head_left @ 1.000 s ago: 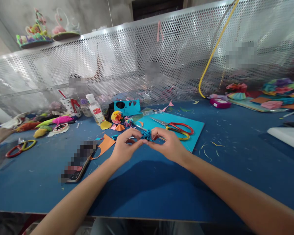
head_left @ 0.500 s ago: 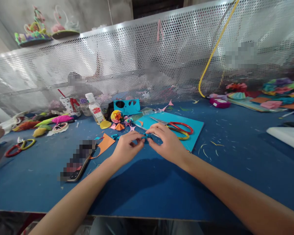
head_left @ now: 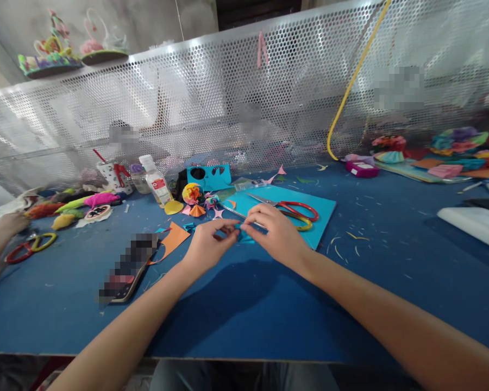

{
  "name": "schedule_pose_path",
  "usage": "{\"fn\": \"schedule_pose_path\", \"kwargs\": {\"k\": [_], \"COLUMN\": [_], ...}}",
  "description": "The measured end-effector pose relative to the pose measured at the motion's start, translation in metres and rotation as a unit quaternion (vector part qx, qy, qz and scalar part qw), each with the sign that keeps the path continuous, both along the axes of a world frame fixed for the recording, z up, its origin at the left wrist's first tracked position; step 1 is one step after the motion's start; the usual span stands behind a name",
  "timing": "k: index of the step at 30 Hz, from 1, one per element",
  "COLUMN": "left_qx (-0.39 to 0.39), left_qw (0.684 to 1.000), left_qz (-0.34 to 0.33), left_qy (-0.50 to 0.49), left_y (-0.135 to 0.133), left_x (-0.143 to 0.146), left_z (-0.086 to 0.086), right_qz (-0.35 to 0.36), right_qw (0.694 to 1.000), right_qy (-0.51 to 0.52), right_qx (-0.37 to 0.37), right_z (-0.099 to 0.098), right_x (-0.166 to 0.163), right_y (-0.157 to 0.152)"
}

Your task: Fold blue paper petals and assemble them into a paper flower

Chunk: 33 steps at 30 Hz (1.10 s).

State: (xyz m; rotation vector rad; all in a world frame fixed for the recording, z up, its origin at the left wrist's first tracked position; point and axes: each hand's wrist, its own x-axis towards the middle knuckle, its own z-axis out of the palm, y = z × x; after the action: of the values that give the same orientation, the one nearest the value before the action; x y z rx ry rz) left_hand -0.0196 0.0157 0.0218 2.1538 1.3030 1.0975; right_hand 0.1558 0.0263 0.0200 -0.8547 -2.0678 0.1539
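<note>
Between my fingertips is a small folded piece of blue paper [head_left: 245, 237], partly hidden by the fingers. My left hand [head_left: 207, 244] pinches it from the left, thumb and forefinger together. From the other side my right hand [head_left: 277, 234] pinches it too, just above the tabletop. Behind the right hand lies a bright blue sheet [head_left: 323, 212], with scissors [head_left: 300, 210] with red and yellow handles on top. An orange paper scrap [head_left: 176, 238] and a small blue folded piece [head_left: 189, 227] are left of my left hand. Beyond them sits a multicoloured paper flower [head_left: 193, 193].
A phone [head_left: 131, 271] lies left of my forearm. A glue-like bottle [head_left: 158, 184] and patterned cup [head_left: 113, 176] stand behind. Far left, a co-worker's hand [head_left: 12, 222] is near other scissors [head_left: 35, 245]. A perforated metal screen [head_left: 212, 108] borders the blue table.
My fingers have shifted slightly on the blue paper, and more of it shows below them. The co-worker's hand at far left has moved rightward. The view has turned a little.
</note>
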Motion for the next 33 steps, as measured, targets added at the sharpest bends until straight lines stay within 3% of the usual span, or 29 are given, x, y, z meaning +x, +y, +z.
{"fn": "schedule_pose_path", "kwargs": {"k": [11,33], "left_qx": [-0.054,-0.053], "left_qw": [0.997,0.994], "left_qz": [-0.044,-0.075], "left_qy": [0.013,0.053], "left_y": [0.0039,0.0005], "left_x": [-0.0013,0.0002], "left_z": [-0.0062,-0.0016], "right_qz": [0.026,0.016], "right_qw": [0.998,0.998], "right_qy": [-0.055,-0.037], "right_qx": [-0.035,-0.041], "right_z": [-0.0014,0.0028], "right_x": [0.0029,0.0035], "right_y": [0.0042,0.0013]}}
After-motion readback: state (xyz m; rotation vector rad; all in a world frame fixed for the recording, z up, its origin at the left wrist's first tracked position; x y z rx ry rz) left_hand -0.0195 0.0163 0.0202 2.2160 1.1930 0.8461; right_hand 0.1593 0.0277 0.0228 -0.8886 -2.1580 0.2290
